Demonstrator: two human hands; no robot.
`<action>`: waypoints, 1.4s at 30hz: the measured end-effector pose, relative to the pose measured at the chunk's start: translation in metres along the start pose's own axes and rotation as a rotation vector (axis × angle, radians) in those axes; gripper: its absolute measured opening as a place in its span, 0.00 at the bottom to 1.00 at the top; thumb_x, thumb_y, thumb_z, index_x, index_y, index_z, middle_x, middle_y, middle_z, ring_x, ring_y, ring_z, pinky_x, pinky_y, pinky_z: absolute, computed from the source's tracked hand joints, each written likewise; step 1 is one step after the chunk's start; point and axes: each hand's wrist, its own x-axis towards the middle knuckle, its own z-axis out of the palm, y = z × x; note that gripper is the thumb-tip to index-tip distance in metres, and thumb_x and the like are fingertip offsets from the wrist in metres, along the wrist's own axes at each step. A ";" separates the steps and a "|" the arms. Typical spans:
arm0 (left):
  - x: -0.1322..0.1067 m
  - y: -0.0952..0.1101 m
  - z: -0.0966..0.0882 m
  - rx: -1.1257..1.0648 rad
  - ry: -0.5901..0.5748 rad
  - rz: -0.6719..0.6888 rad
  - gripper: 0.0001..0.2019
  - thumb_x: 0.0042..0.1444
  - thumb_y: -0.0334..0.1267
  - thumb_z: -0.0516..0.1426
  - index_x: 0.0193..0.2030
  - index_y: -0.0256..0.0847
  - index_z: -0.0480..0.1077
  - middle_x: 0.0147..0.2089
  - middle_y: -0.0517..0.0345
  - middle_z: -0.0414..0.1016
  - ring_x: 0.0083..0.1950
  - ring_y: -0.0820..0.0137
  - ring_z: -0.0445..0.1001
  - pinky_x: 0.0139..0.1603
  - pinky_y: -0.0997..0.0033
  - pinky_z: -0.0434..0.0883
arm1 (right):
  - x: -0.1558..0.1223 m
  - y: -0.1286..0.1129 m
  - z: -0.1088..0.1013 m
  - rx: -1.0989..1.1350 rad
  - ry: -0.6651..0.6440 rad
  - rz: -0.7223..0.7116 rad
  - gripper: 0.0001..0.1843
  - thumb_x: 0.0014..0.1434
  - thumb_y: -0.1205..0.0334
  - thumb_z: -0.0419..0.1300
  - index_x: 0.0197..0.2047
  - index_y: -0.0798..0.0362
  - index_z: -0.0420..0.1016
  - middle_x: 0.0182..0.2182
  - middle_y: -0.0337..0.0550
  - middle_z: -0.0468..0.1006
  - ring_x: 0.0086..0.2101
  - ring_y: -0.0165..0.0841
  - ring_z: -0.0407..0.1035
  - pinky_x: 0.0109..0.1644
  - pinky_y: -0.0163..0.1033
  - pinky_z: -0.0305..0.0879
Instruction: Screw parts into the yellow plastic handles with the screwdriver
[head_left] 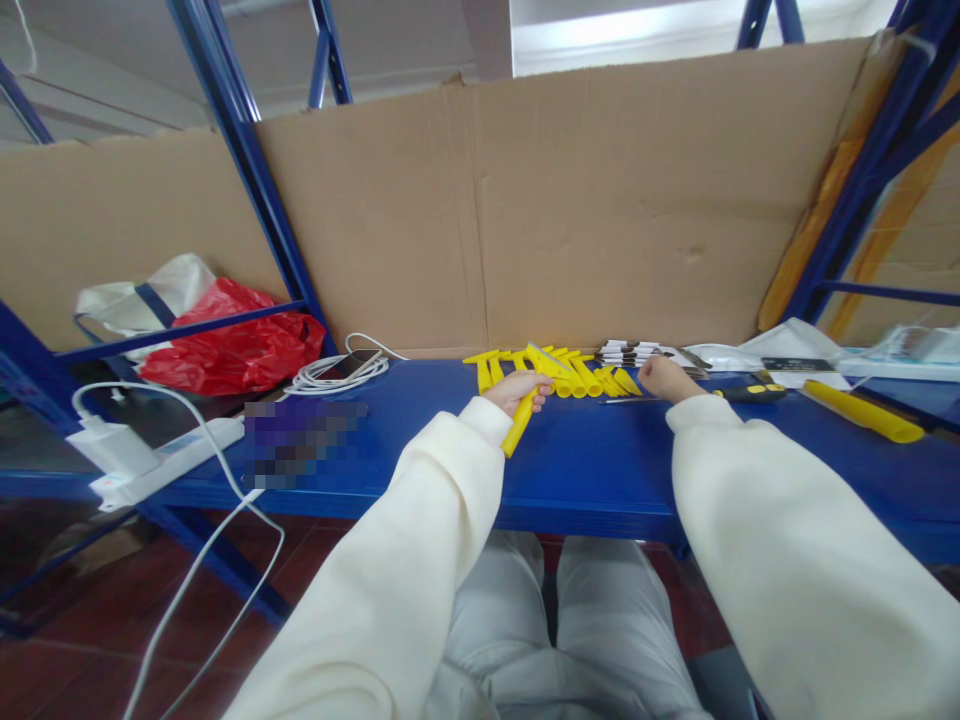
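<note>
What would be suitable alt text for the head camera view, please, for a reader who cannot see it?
A person's left hand grips what looks like a yellow scraper over a blue work surface, where similar yellow tools lie in a row. The right hand is beside a black-and-white stack, with a cardboard panel behind.

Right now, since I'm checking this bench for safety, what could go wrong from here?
The yellow tool in the left hand overlaps the row of yellow tools in this view; swinging it might knock some askew. White cables hang down past the front edge of the blue table, so they could perhaps get snagged and pulled.
</note>
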 end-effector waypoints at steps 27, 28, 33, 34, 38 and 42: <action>-0.008 0.003 0.008 0.040 -0.043 0.006 0.14 0.70 0.24 0.50 0.32 0.42 0.59 0.20 0.72 0.57 0.15 0.81 0.53 0.17 0.82 0.50 | -0.033 -0.091 0.017 0.910 -0.152 -0.242 0.25 0.44 0.38 0.73 0.27 0.49 0.71 0.24 0.38 0.71 0.29 0.33 0.64 0.37 0.41 0.67; -0.008 0.003 0.008 0.035 -0.048 0.003 0.14 0.70 0.24 0.50 0.32 0.43 0.59 0.20 0.72 0.57 0.15 0.81 0.53 0.17 0.82 0.50 | -0.033 -0.091 0.017 0.899 -0.151 -0.245 0.24 0.45 0.39 0.73 0.27 0.49 0.71 0.24 0.38 0.71 0.29 0.33 0.65 0.37 0.41 0.68; -0.004 0.001 0.006 0.032 -0.054 0.011 0.14 0.69 0.23 0.50 0.32 0.43 0.60 0.20 0.71 0.57 0.15 0.81 0.54 0.16 0.82 0.50 | -0.035 -0.090 0.016 0.869 -0.143 -0.252 0.23 0.46 0.39 0.72 0.27 0.48 0.70 0.25 0.40 0.72 0.29 0.33 0.64 0.38 0.42 0.68; -0.003 0.001 0.005 0.032 -0.055 0.013 0.14 0.69 0.23 0.50 0.32 0.43 0.59 0.20 0.71 0.57 0.15 0.81 0.53 0.16 0.82 0.50 | -0.035 -0.091 0.016 0.868 -0.139 -0.256 0.24 0.45 0.38 0.72 0.27 0.48 0.70 0.25 0.40 0.72 0.29 0.33 0.64 0.38 0.42 0.67; 0.001 -0.002 0.003 0.010 -0.073 0.016 0.13 0.68 0.24 0.52 0.33 0.43 0.60 0.20 0.72 0.57 0.15 0.81 0.54 0.17 0.82 0.50 | -0.037 -0.092 0.016 0.895 -0.128 -0.262 0.27 0.43 0.34 0.72 0.27 0.48 0.70 0.26 0.40 0.72 0.29 0.34 0.63 0.38 0.42 0.67; 0.001 -0.003 0.003 -0.022 -0.085 0.012 0.13 0.68 0.24 0.53 0.33 0.43 0.59 0.20 0.72 0.57 0.15 0.81 0.53 0.17 0.83 0.50 | -0.039 -0.093 0.015 0.949 -0.144 -0.236 0.32 0.38 0.29 0.72 0.29 0.48 0.71 0.27 0.40 0.72 0.30 0.33 0.63 0.38 0.42 0.65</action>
